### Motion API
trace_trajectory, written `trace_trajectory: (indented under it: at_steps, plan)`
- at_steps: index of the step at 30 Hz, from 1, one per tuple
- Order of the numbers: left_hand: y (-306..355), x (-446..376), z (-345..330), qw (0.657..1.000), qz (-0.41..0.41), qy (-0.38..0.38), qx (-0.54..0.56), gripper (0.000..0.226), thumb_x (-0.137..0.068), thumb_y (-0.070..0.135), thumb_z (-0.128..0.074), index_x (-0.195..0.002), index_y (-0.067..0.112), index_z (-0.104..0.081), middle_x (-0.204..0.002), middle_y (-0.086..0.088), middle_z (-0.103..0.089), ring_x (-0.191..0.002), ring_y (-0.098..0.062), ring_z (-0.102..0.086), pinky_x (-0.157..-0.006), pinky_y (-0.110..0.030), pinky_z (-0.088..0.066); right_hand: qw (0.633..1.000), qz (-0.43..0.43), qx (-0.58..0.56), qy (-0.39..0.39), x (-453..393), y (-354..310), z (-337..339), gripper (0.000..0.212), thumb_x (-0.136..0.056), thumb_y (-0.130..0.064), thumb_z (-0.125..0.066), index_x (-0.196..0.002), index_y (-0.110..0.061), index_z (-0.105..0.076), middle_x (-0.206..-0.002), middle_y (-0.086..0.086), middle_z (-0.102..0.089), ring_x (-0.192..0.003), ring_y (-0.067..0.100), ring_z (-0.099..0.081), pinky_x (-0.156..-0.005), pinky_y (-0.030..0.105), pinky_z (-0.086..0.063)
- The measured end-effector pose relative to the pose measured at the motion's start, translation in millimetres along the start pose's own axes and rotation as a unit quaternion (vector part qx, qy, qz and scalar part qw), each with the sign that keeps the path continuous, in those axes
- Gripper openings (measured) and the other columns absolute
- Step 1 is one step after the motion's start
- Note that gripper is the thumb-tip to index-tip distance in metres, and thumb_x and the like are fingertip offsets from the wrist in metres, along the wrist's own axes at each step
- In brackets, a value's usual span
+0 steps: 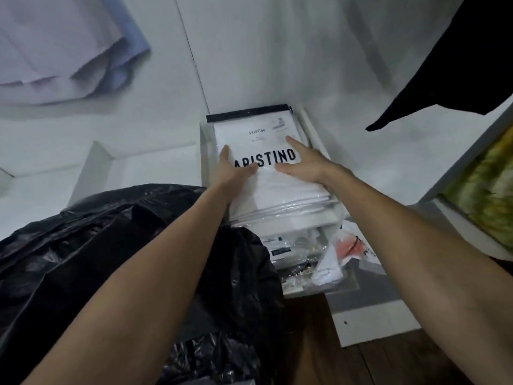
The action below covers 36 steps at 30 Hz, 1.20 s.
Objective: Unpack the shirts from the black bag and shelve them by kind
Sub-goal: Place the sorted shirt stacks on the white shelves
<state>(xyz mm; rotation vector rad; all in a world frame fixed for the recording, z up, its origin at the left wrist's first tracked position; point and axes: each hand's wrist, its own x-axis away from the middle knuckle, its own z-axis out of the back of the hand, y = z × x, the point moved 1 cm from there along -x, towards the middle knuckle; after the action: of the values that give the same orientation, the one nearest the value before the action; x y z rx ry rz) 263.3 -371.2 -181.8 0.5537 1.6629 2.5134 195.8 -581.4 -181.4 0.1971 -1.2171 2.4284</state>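
Both hands are lying on top of a packaged white shirt [266,151] that is sitting on a stack of like packages in a white shelf compartment [319,140]. The left hand [236,168] is pressing the near-left part of the pack with fingers mostly straight and the thumb stretching across the printed word; the right hand [302,162] is lying flat on the right part, fingers spread and reaching toward the back. Neither grip is curling round or pinching anything; both are pushing or squaring the pack.

As a judgement, the task is partway along: several white packs are already stacking in this compartment, and more bagged items are showing in the compartment below [294,245]. The black bag [111,245] is bulging beside the left forearm, which suggests more remains inside, though its contents are hidden.

The top shirt is folded flat inside clear glossy plastic with a black strip along its far edge and "ARISTINO" printed in large dark letters. The wrapper is looking slick, so the stack is likely sliding easily.
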Motion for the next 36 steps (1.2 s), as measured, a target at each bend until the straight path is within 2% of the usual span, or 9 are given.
trace_trajectory:
  at_steps: [3, 8, 12, 16, 18, 22, 25, 31, 36]
  plan:
    - [1, 2, -5, 0.999, 0.012, 0.010, -0.043, 0.103, -0.087, 0.036, -0.078, -0.162, 0.030, -0.009, -0.162, -0.011, -0.035, -0.133, -0.031, -0.053, -0.114, -0.047, -0.044, 0.999, -0.012, 0.027, -0.012, 3, 1, -2, 0.111, -0.060, -0.083, -0.068, -0.152, -0.063, -0.009, -0.168, 0.004, -0.027, -0.150, 0.029, -0.034, -0.123, 0.046, -0.031]
    - [18, 6, 0, 0.986, 0.050, 0.024, -0.155, 0.108, -0.076, 0.055, -0.077, -0.160, 0.037, -0.011, -0.151, -0.014, -0.048, -0.135, -0.037, -0.049, -0.114, -0.052, -0.040, 0.994, -0.024, 0.101, 0.040, 18, -17, -6, 0.089, -0.090, -0.064, -0.063, -0.161, -0.043, -0.014, -0.165, 0.016, -0.015, -0.151, 0.039, -0.025, -0.124, 0.049, -0.027]
    - [40, 54, 6, 0.984, -0.046, 0.042, -0.169, 0.088, -0.084, 0.050, -0.076, -0.157, 0.036, -0.029, -0.149, -0.012, -0.047, -0.126, -0.029, -0.057, -0.107, -0.042, -0.047, 0.975, 0.081, 0.114, 0.171, 61, -36, -20, 0.066, -0.097, -0.048, -0.061, -0.156, -0.029, -0.040, -0.162, 0.008, -0.028, -0.148, 0.032, -0.028, -0.121, 0.045, -0.031]
    - [44, 132, 22, 0.978, -0.183, 0.023, -0.094, 0.062, -0.087, 0.036, -0.074, -0.145, 0.035, -0.053, -0.147, 0.007, -0.053, -0.136, -0.011, -0.048, -0.116, -0.037, -0.040, 0.959, 0.155, -0.071, 0.227, 136, -37, -67, 0.047, -0.099, -0.040, -0.063, -0.143, -0.026, -0.054, -0.145, -0.001, -0.046, -0.136, 0.019, -0.046, -0.114, 0.032, -0.038]
    - [34, 177, 33, 0.978, -0.203, 0.007, -0.045, 0.050, -0.092, 0.029, -0.071, -0.139, 0.037, -0.059, -0.142, 0.017, -0.056, -0.133, -0.006, -0.050, -0.112, -0.030, -0.043, 0.950, 0.153, -0.165, 0.218, 180, -35, -99, 0.041, -0.099, -0.036, -0.064, -0.138, -0.028, -0.055, -0.135, -0.005, -0.049, -0.122, 0.012, -0.055, -0.103, 0.025, -0.046]
    - [-10, 262, 54, 0.985, -0.165, 0.035, 0.020, 0.028, -0.094, 0.016, -0.071, -0.119, 0.026, -0.073, -0.113, 0.013, -0.074, -0.105, -0.001, -0.068, -0.092, -0.021, -0.054, 0.936, 0.120, -0.288, 0.165, 261, -19, -162, 0.032, -0.098, -0.026, -0.069, -0.128, -0.031, -0.059, -0.119, -0.001, -0.061, -0.101, 0.010, -0.064, -0.090, 0.021, -0.051]
    - [-48, 317, 76, 0.990, -0.120, 0.071, 0.034, 0.019, -0.093, 0.012, -0.071, -0.107, 0.023, -0.077, -0.097, 0.014, -0.077, -0.093, 0.000, -0.070, -0.085, -0.019, -0.054, 0.933, 0.055, -0.331, 0.129, 322, 2, -197, 0.029, -0.096, -0.030, -0.071, -0.124, -0.035, -0.062, -0.114, -0.004, -0.066, -0.101, 0.007, -0.065, -0.087, 0.018, -0.048]
    - [-148, 393, 141, 0.986, -0.032, 0.159, -0.038, 0.029, -0.091, 0.025, -0.074, -0.111, 0.046, -0.067, -0.113, 0.015, -0.064, -0.106, -0.005, -0.062, -0.096, -0.039, -0.054, 0.925, -0.104, -0.356, 0.087, 421, 31, -238, 0.038, -0.088, -0.045, -0.077, -0.122, -0.034, -0.063, -0.118, -0.003, -0.066, -0.109, 0.010, -0.064, -0.081, 0.015, -0.045]
    - [-191, 436, 160, 0.987, 0.000, 0.143, -0.073, 0.049, -0.092, 0.035, -0.073, -0.137, 0.039, -0.054, -0.140, 0.011, -0.045, -0.133, -0.012, -0.040, -0.111, -0.041, -0.043, 0.907, -0.202, -0.369, -0.017, 459, 31, -264, 0.068, -0.080, -0.055, -0.081, -0.137, -0.032, -0.052, -0.126, -0.005, -0.067, -0.107, 0.013, -0.069, -0.084, 0.028, -0.053]
